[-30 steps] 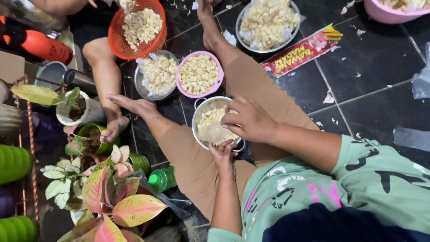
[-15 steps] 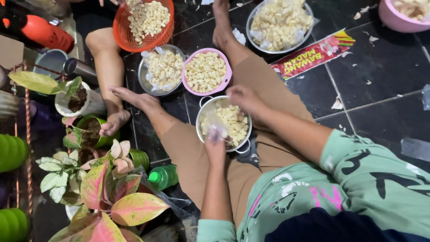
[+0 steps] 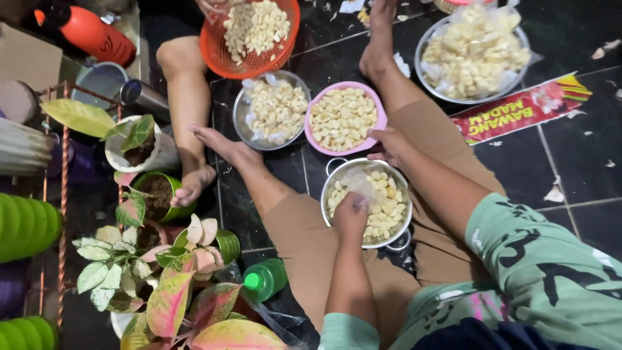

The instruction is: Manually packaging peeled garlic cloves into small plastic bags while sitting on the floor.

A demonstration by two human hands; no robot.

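Your left hand [image 3: 350, 216] now sits inside the metal pot [image 3: 367, 202] between your legs, fingers curled shut on something pale, a clove or a bit of skin that I cannot make out. Half a second ago that hand hovered just above the pot's near rim; it has since dipped in among the peeled garlic [image 3: 379, 207]. Your right hand [image 3: 389, 144] has pulled back from over the pot and rests loosely curled at the far rim, touching the edge of the pink bowl [image 3: 343, 118]; whether it holds anything, I cannot tell. The pot stays on the dark tiled floor [image 3: 518, 168], against your thigh. Beyond it lie the steel bowl [image 3: 273, 110] of cloves and the orange basket [image 3: 254, 32] held by another person, both unmoved. The green bottle [image 3: 265, 279] lies by your left knee.
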